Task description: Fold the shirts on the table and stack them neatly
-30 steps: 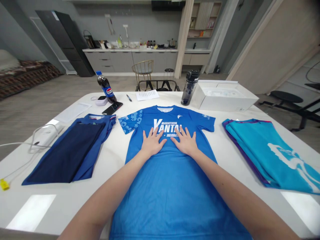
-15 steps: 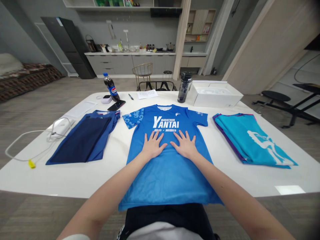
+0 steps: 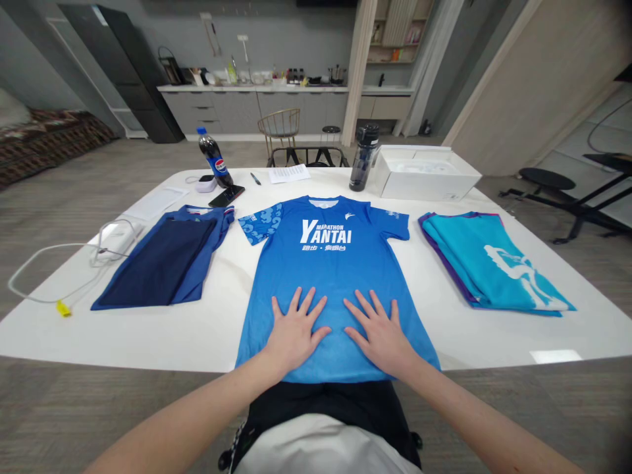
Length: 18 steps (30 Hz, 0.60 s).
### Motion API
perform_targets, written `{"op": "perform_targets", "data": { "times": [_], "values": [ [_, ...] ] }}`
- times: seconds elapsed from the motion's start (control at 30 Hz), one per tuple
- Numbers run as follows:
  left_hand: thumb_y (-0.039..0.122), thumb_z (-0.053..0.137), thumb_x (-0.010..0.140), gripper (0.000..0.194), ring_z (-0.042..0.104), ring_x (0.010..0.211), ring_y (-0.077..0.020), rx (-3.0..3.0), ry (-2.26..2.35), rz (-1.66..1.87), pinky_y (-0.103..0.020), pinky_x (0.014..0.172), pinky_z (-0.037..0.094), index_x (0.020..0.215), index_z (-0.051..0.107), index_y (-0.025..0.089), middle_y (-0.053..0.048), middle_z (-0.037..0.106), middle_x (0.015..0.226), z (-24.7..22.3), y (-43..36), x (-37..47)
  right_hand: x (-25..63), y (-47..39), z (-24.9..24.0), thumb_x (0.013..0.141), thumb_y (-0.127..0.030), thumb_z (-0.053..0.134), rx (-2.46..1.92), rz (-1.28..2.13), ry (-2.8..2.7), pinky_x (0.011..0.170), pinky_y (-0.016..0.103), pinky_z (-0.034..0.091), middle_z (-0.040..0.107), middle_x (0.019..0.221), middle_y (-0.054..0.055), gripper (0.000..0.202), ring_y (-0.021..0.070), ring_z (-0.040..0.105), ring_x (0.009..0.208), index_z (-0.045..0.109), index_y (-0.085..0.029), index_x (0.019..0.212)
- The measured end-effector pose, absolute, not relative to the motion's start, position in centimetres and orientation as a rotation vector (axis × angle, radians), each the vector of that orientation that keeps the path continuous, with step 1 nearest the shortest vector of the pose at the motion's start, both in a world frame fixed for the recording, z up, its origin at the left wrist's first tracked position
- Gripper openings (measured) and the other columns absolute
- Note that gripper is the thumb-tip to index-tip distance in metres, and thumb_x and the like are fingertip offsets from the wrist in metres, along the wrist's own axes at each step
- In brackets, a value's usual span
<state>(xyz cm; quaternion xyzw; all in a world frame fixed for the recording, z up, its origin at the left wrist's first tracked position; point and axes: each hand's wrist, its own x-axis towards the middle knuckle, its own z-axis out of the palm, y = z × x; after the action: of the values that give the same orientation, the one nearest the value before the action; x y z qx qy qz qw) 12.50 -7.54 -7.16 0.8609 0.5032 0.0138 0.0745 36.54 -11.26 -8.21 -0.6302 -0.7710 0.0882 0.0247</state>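
A blue short-sleeved T-shirt [image 3: 328,270] with white "Marathon Yantai" print lies spread out, front up, its collar away from me and its hem at the near table edge. My left hand [image 3: 295,329] rests flat on its lower left part, fingers spread. Mirroring it, my right hand [image 3: 380,329] presses flat on the lower right part, fingers also apart. Neither hand grips the fabric. To the left lie folded dark blue clothes [image 3: 162,260]. On the right sits a folded turquoise garment [image 3: 494,260] with a white print and purple edges.
Along the back of the white table [image 3: 172,342] stand a cola bottle [image 3: 215,160], a dark water bottle [image 3: 363,161] and a white box [image 3: 429,174]. A phone [image 3: 227,196], a pen [image 3: 255,178] and paper [image 3: 289,174] lie nearby. A white cable [image 3: 37,249] loops at the left.
Both hands have slid toward me over the shirt, from just below the print to its lower part. The view has tilted down slightly.
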Motion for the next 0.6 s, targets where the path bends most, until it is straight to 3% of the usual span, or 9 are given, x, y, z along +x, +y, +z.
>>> {"op": "perform_targets", "data": {
  "times": [0.13, 0.27, 0.37, 0.6],
  "values": [
    [0.066, 0.03, 0.1, 0.065, 0.022, 0.154, -0.0408, 2.547, 1.641, -0.005, -0.083, 0.11, 0.022, 0.16, 0.026, 0.041, -0.003, 0.025, 0.168, -6.8, -7.9, 11.5, 37.8, -12.2, -8.8, 0.101, -0.065, 0.031, -2.163, 0.137, -2.218, 0.113, 0.078, 0.015, 0.025, 0.168, 0.004, 0.066, 0.0436, 0.018, 0.153, 0.032, -0.036, 0.161],
    [0.061, 0.028, 0.102, 0.063, 0.022, 0.155, -0.0343, 2.612, 1.62, 0.099, -0.073, 0.119, 0.018, 0.16, 0.029, 0.037, -0.003, 0.024, 0.169, -6.6, -5.3, 10.9, 39.4, -10.4, -8.6, 0.102, -0.065, 0.029, -2.092, 0.093, -2.224, 0.119, 0.066, 0.019, 0.027, 0.168, 0.007, 0.068, 0.0368, 0.021, 0.154, 0.034, -0.03, 0.161],
    [0.059, 0.032, 0.103, 0.062, 0.021, 0.156, -0.0311, 2.666, 1.539, 0.133, -0.066, 0.123, 0.015, 0.161, 0.029, 0.036, -0.003, 0.024, 0.169, -7.3, -3.5, 10.7, 40.1, -9.1, -8.7, 0.103, -0.064, 0.028, -1.988, 0.146, -2.306, 0.122, 0.063, 0.016, 0.026, 0.168, 0.004, 0.066, 0.0321, 0.02, 0.155, 0.031, -0.033, 0.161],
    [0.06, 0.027, 0.104, 0.063, 0.022, 0.156, -0.0296, 2.653, 1.437, 0.16, -0.064, 0.124, 0.016, 0.161, 0.026, 0.035, -0.004, 0.023, 0.169, -8.1, -2.0, 11.4, 39.7, -6.7, -8.9, 0.103, -0.065, 0.026, -1.961, 0.147, -2.299, 0.121, 0.069, 0.012, 0.024, 0.169, 0.002, 0.064, 0.0328, 0.019, 0.155, 0.028, -0.039, 0.161]
  ]
}}
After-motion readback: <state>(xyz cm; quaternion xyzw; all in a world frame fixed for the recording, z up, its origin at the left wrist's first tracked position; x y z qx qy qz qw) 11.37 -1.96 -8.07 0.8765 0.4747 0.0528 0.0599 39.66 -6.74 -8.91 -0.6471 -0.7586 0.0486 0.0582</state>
